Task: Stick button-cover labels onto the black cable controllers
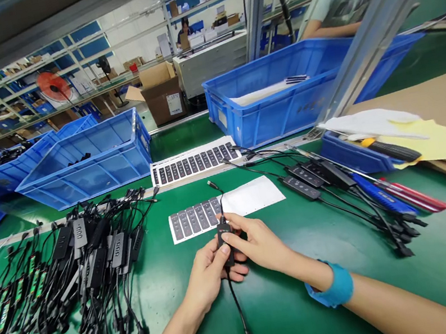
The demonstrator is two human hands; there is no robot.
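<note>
Both hands are partly closed on one black inline box, held above the table near the centre. The left hand cradles it from below, thumb on its face; the right hand steadies the right side, its thumb also pressing the face. The box's lower cable hangs toward the near edge.

A pull on that cable could twist the box in the fingers, and uneven thumb pressure could shift or smear whatever lies on its face. Just beyond lies a label sheet; a dragging plug could skew it. At left, the tangled heap of cabled boxes could snag if one is tugged out.

Farther out, the left blue bin shows a few dark pieces; most of its floor is hidden. The far-left bin holds black items too small to identify. The large right bin contains white sheeting and some dark strips. At right, a small blue tray bears white paper and a yellow-and-black handle.
</note>
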